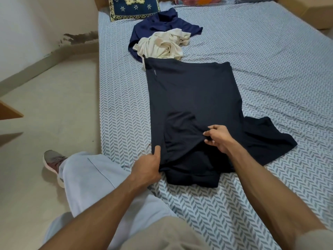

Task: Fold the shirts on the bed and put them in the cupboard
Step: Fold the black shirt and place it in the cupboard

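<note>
Head view: my left hand [147, 165] and right hand [219, 138] pinch the black T-shirt [192, 98] near the bed's [270, 51] left edge, mid-fold. Next I'd fold in the right sleeve.

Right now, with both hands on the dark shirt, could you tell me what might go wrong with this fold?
The right sleeve lies spread out on the bed sheet; folding on without tucking it may leave it sticking out.

The left hand and right hand pinch the black shirt only near its near end, so the fabric could bunch.

The shirt's far edge touches the cream shirt, which might get dragged along.
</note>
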Motion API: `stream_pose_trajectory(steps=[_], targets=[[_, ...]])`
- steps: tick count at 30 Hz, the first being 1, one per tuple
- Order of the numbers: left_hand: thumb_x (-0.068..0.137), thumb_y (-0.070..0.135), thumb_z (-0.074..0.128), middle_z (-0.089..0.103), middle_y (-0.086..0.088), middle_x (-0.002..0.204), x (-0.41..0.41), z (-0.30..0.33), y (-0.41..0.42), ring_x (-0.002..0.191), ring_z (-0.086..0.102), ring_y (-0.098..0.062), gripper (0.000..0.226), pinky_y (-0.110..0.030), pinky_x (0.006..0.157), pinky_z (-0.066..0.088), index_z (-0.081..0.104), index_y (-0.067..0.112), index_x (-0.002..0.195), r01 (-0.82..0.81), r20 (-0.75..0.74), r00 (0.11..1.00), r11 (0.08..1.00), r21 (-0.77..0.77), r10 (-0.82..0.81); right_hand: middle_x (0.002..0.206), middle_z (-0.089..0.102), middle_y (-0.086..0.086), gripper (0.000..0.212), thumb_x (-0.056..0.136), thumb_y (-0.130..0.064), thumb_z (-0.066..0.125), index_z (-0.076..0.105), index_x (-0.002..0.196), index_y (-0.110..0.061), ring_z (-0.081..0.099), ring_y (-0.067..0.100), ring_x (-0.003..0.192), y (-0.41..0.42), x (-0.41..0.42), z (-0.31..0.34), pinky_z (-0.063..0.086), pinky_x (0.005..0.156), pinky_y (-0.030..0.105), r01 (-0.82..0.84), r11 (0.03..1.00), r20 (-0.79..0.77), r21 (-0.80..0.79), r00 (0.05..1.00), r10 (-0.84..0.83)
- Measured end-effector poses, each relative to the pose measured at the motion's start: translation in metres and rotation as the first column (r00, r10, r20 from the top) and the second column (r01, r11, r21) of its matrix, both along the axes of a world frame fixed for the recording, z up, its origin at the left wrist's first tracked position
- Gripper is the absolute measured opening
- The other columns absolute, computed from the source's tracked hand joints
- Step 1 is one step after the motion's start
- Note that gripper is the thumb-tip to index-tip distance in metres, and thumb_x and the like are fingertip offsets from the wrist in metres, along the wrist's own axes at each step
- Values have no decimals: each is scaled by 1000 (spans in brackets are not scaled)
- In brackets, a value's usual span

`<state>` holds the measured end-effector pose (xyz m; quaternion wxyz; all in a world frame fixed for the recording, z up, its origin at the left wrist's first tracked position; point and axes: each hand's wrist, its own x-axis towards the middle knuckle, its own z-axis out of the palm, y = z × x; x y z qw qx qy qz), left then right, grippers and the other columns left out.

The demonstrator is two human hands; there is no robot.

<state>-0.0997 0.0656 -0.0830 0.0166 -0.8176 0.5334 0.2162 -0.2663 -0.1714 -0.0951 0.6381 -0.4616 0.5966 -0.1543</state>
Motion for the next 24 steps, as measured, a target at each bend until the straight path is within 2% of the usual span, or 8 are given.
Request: stream_pose_trajectory(steps=[2, 4, 7, 9, 12, 15, 20, 24], targets=[[79, 17, 63, 60, -12, 95, -3, 6, -1, 88, 65, -37, 79, -39, 63, 46, 18, 15, 144, 125, 104, 986, 991, 35, -128, 93, 62, 10, 25, 89, 12, 62, 59, 87, -13, 60, 16, 80, -4, -2, 3, 52, 54, 27, 32, 999, 30, -34, 999, -31], [79, 18, 64, 58, -11, 95, -4, 15, -4, 88, 63, -36, 62, -39, 63, 43, 32, 14, 133, 195, 152, 968, 980, 50, -201, 93, 64, 10, 24, 88, 9, 63, 62, 86, -14, 59, 16, 75, -9, -4, 2, 51, 53, 27, 41, 996, -1, -81, 999, -41], [78, 23, 63, 60, -10, 97, -5, 19, -6, 91, 63, -36, 36, -39, 68, 45, 47, 14, 110, 224, 121, 965, 971, 83, -233, 95, 71, 11, 18, 87, 1, 67, 67, 90, -17, 62, 16, 65, -12, -10, -6, 54, 53, 28, -51, 984, -198, -169, 980, 17], [77, 29, 62, 63, -10, 100, -4, 16, -7, 92, 64, -35, 31, -37, 68, 43, 49, 16, 102, 194, 58, 978, 977, 90, -200, 95, 73, 6, 19, 84, -7, 69, 70, 100, -18, 66, 18, 70, -11, -12, -10, 58, 61, 30, -181, 958, -374, -224, 923, 87], [77, 43, 55, 61, -4, 93, 3, 11, -12, 89, 63, -31, 27, -34, 68, 42, 49, 20, 90, 154, 17, 988, 987, 43, -155, 114, 65, 2, 37, 81, -19, 66, 64, 118, -23, 63, 26, 104, -10, -3, -2, 51, 85, 34, -460, 839, -665, -290, 727, 169], [82, 49, 50, 53, 2, 89, 14, 8, -20, 86, 60, -24, 33, -33, 67, 41, 62, 19, 89, 124, -26, 992, 992, 3, -124, 130, 54, 6, 50, 83, -33, 62, 54, 131, -23, 51, 32, 122, -11, 22, 6, 44, 97, 50, -651, 673, -805, -350, 577, 139], [86, 46, 49, 48, 6, 88, 38, 5, -40, 82, 58, -18, 33, -33, 72, 50, 70, 21, 90, 75, -148, 985, 994, -75, -85, 136, 55, 5, 45, 92, -37, 56, 56, 135, -24, 49, 30, 124, -31, 80, 12, 41, 99, 50, -800, 404, -811, -443, 550, 200], [90, 31, 60, 64, 6, 102, 68, 7, -66, 96, 63, -14, 27, -29, 88, 51, 75, 19, 108, -81, -247, 968, 981, -177, 36, 133, 57, 2, 41, 96, -39, 53, 58, 135, -25, 49, 27, 124, -47, 129, 8, 35, 102, 50, -837, 352, -825, -419, 513, 238]])
